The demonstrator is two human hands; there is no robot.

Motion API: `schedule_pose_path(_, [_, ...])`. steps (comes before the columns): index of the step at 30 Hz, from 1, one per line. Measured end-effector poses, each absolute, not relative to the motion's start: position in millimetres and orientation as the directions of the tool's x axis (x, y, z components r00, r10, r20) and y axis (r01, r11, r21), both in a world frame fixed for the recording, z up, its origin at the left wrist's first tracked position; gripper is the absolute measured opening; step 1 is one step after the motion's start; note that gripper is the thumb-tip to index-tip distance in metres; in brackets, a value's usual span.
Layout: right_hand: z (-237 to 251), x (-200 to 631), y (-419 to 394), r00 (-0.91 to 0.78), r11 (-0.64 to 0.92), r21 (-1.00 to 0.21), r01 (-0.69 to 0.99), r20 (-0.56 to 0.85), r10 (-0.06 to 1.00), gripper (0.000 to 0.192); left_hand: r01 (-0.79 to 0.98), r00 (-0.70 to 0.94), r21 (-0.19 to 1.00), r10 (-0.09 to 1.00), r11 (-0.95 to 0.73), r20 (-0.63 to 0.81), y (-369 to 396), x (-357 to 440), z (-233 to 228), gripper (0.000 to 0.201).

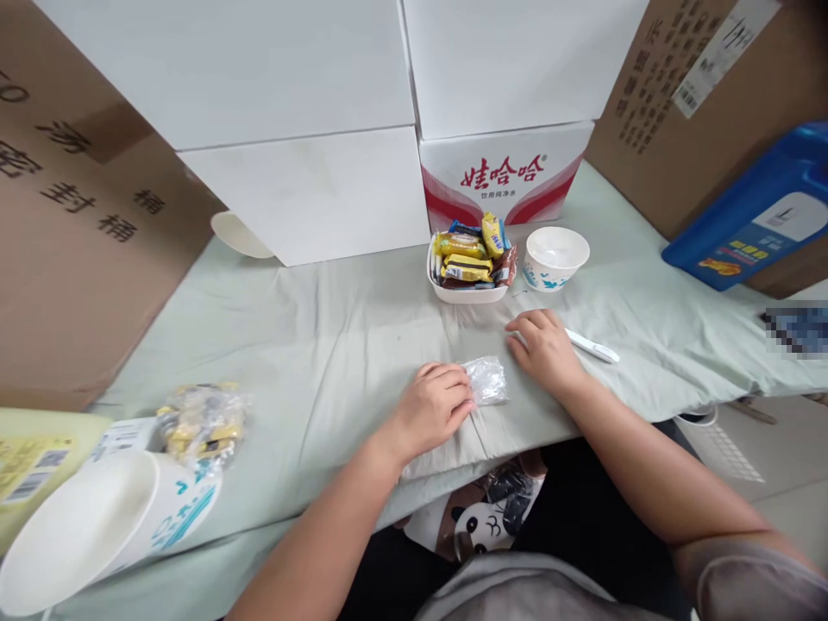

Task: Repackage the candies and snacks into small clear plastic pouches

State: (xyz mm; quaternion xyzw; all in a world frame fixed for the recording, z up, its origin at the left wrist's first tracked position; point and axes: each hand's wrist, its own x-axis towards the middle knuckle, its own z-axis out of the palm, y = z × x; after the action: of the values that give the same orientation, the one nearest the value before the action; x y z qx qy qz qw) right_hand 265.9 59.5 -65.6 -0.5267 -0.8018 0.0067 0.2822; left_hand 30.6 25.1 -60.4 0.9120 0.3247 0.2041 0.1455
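My left hand (435,405) rests on the cloth near the table's front edge. Its curled fingers press on the left end of a crumpled clear plastic bag (486,379). To the right, my right hand (544,352) lies palm down with loosely bent fingers, the thumb apart. A slim white pen-like tool (593,347) sticks out behind that hand; its other end is hidden. Beyond both hands stands a white tub (469,295) heaped with wrapped snacks (467,266) in yellow, brown and blue. Beside it is a white paper bowl (556,267) with clear plastic inside.
White boxes (297,190) and a red-and-white carton (508,172) line the back. Cardboard boxes (78,224) flank the table. A blue bottle (750,216) leans at right. At left lie a tilted paper bucket (187,509), a bag of yellow packets (207,423) and a yellow container (32,474).
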Motion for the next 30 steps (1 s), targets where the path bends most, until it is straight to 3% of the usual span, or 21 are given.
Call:
schedule_pose_path(2, [-60, 265, 53, -0.411, 0.605, -0.375, 0.703, 0.480, 0.775, 0.015, 0.526, 0.709, 0.394, 0.645, -0.753, 0.285, 25, 31, -61, 0.010])
schedule_pose_path(5, [-57, 252, 40, -0.682, 0.763, -0.430, 0.483, 0.361, 0.636, 0.018, 0.545, 0.667, 0.389, 0.665, -0.743, 0.336, 28, 28, -64, 0.010])
schedule_pose_path(8, [-61, 243, 34, -0.735, 0.747, -0.423, 0.513, 0.234, 0.637, 0.013, 0.691, 0.480, 0.362, 0.772, -0.625, 0.417, 36, 21, -70, 0.012])
schedule_pose_path(11, [-57, 250, 40, -0.694, 0.726, -0.401, 0.559, 0.253, 0.674, 0.016, 0.774, 0.367, 0.350, 0.825, -0.527, 0.430, 43, 15, -76, 0.011])
schedule_pose_path(14, [-37, 271, 62, -0.497, 0.673, -0.345, 0.654, 0.474, 0.726, 0.021, 0.801, 0.374, 0.321, 0.841, -0.506, 0.391, 45, 16, -79, 0.008])
schedule_pose_path(16, [-18, 289, 87, -0.298, 0.552, -0.275, 0.787, 0.614, 0.731, 0.023, 0.820, 0.373, 0.296, 0.849, -0.490, 0.374, 42, 19, -79, 0.007])
schedule_pose_path(18, [0, 305, 118, -0.176, 0.387, -0.201, 0.900, 0.644, 0.745, 0.025, 0.822, 0.373, 0.296, 0.852, -0.487, 0.366, 40, 22, -78, 0.009])
schedule_pose_path(19, [6, 312, 133, -0.125, 0.285, -0.172, 0.943, 0.611, 0.782, 0.028, 0.817, 0.373, 0.306, 0.854, -0.488, 0.363, 39, 22, -78, 0.009])
schedule_pose_path(21, [13, 322, 160, -0.019, 0.062, -0.101, 0.993, 0.378, 0.926, 0.034, 0.806, 0.369, 0.339, 0.860, -0.485, 0.353, 39, 23, -77, 0.009])
schedule_pose_path(24, [12, 327, 181, 0.071, -0.070, -0.026, 0.997, 0.074, 0.995, 0.049, 0.797, 0.360, 0.375, 0.871, -0.473, 0.334, 38, 22, -76, 0.009])
schedule_pose_path(26, [7, 324, 181, 0.064, -0.061, -0.027, 0.998, 0.101, 0.993, 0.055, 0.799, 0.358, 0.377, 0.875, -0.468, 0.325, 38, 22, -76, 0.009])
schedule_pose_path(30, [-4, 316, 163, -0.019, 0.016, 0.012, 1.000, 0.279, 0.960, 0.049, 0.813, 0.348, 0.370, 0.884, -0.450, 0.312, 38, 24, -77, 0.008])
